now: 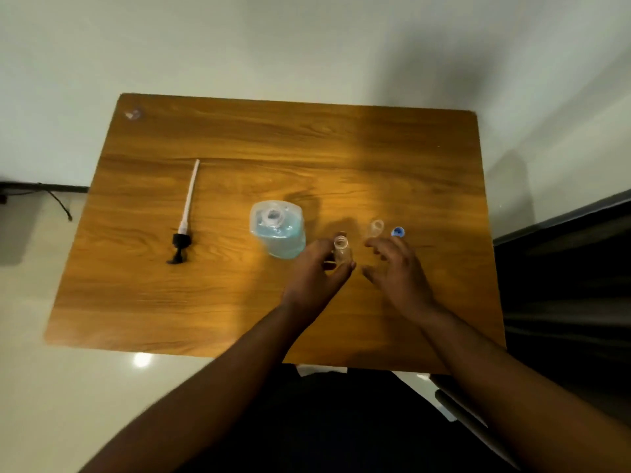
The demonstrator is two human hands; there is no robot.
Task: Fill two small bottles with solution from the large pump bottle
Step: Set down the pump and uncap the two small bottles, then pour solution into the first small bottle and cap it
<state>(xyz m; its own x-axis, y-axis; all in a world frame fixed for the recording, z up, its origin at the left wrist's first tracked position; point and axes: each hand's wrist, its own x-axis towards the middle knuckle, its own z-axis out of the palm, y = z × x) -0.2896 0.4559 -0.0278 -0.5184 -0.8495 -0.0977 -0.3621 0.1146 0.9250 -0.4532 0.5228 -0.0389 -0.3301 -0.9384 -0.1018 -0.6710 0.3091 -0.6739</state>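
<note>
- Your view is soft and a little blurred, so the two small bottles read as faint clear shapes; whether either holds any liquid cannot be made out.
- Your left hand (317,268) covers the lower part of the near small bottle (342,250); only its open threaded neck and upper body show above your fingers.
- Your right hand (397,268) hides the base of the far small bottle (375,228), which sits at about 11 o'clock from that hand's fingertips.
- Whether your right fingertips touch that bottle cannot be told.
- The large bottle (278,232) stands upright near the middle of the table (239,138), at about 10 o'clock from your left hand, just beside it. Its neck is open, the pump off, and pale blue solution fills the lower part.
- The pump (184,216) lies flat well apart at 9 o'clock from the large bottle, black head toward you, white dip tube pointing to 12 o'clock.
- A blue cap (397,232) rests on the table at 3 o'clock from the far small bottle, just beside it and just beyond your right fingers.
- Your left hand grips the near small bottle, thumb and fingers curled round its sides, holding it upright.
- Your right hand is loose, fingers spread and relaxed, holding nothing.
- A small clear object (133,114) lies at the table's far left corner; what it is cannot be told.
</note>
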